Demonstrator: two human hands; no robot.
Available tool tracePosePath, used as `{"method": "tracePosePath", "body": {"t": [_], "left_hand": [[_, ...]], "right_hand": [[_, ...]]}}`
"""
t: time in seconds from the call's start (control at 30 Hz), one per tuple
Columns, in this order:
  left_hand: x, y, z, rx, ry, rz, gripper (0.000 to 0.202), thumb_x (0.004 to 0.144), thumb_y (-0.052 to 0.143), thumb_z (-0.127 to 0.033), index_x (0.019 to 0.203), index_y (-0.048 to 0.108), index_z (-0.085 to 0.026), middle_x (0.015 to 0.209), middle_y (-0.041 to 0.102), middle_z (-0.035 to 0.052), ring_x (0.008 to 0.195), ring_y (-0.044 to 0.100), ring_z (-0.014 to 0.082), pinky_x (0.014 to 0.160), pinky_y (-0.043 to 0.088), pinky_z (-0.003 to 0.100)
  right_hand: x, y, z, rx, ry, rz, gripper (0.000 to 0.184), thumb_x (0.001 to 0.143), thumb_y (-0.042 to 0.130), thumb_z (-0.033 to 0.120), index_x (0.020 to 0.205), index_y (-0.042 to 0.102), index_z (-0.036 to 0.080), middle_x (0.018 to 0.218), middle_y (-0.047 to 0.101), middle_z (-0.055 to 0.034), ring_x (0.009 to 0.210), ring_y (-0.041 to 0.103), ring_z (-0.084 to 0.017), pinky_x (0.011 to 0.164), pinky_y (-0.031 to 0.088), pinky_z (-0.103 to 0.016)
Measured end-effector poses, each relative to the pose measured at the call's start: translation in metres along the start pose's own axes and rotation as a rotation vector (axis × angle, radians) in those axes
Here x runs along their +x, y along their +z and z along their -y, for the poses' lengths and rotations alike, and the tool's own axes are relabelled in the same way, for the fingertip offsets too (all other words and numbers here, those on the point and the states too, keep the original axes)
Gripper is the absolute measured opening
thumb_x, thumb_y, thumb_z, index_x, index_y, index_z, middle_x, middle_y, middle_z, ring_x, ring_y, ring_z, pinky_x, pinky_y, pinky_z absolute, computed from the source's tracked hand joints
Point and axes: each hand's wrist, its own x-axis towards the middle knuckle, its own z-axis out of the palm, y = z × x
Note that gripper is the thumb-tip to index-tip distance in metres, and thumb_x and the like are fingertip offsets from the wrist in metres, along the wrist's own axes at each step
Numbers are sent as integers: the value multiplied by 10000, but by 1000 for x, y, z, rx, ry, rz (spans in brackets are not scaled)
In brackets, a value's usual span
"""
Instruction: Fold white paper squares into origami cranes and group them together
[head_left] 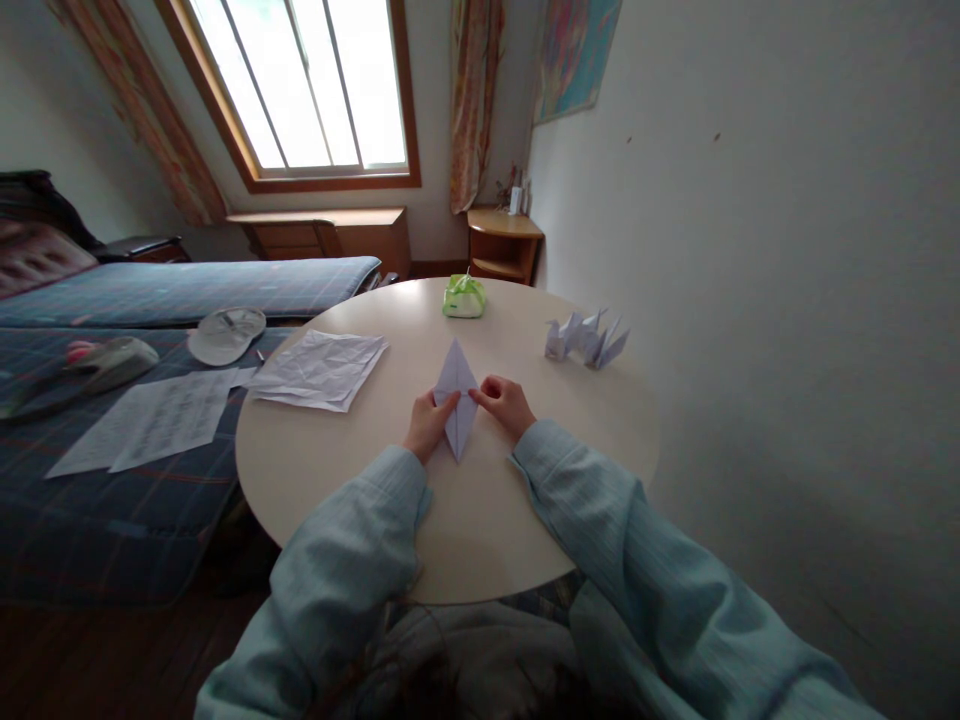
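A white sheet of folded origami paper (457, 370), shaped as a long diamond with a crease down its middle, is held just over the round table (517, 520). My left hand (430, 422) grips its left corner, thumb on top near the centre. At the right corner, my right hand (507, 402) pinches the edge between thumb and finger, the other fingers curled. Folded paper cranes (586, 338) stand grouped on the table's right side, beyond my right hand. To the left lies a pile of creased white paper (324, 370).
A green tissue pack (464, 297) sits at the table's far edge. Left of the table, a bed with a plaid cover (142, 520) bears printed sheets (169, 420), a light-coloured cap (226, 335) and a bag. A white wall (787, 300) runs along the right.
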Motion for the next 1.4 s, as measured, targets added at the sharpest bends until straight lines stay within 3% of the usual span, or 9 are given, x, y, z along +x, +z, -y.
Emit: {"method": "tracePosePath", "body": {"t": [0.27,0.53,0.73,0.9,1.0,1.17,1.4], "left_hand": [[0,0,0,97,74,42,334,614,622,-410,746,627,-103,642,629,32,580,543,123,508,397,206],[-2,2,-3,32,63,92,343,621,612,-420,745,612,-101,619,618,28,551,534,117,487,395,204],[-4,5,-7,-62,-10,153,359,614,620,-407,795,621,-97,654,637,41,564,558,131,525,421,227],[-10,8,-18,-235,-149,251,583,756,341,-564,935,605,-76,752,665,101,691,611,190,646,462,293],[-11,8,-23,-327,-223,304,614,792,267,-551,989,594,-70,841,672,121,802,613,222,740,457,331],[-11,9,-24,-353,-230,276,507,849,261,-426,1055,562,-74,904,667,116,843,612,212,756,462,331],[-12,8,-20,-313,-209,246,562,785,371,-545,1021,586,-83,901,665,129,808,622,218,712,482,327]], "right_hand": [[-3,2,-2,307,-46,211,361,723,430,507,573,467,181,497,467,33,468,436,-84,480,354,-221],[0,4,-4,361,51,84,376,580,619,513,663,441,192,554,497,44,470,467,-85,477,389,-227],[3,6,-9,308,13,110,383,624,561,548,702,503,178,633,547,13,551,497,-103,548,412,-250],[5,5,-12,245,-3,41,356,640,552,527,698,512,178,659,568,4,593,498,-111,577,399,-254],[5,5,-13,252,2,35,347,640,556,517,705,509,180,657,566,7,590,495,-110,566,392,-249],[5,7,-17,270,5,24,319,648,558,488,712,506,180,657,559,6,588,490,-111,563,398,-249],[5,9,-17,278,9,9,339,638,580,501,733,512,182,688,575,0,608,502,-113,584,420,-254]]}}
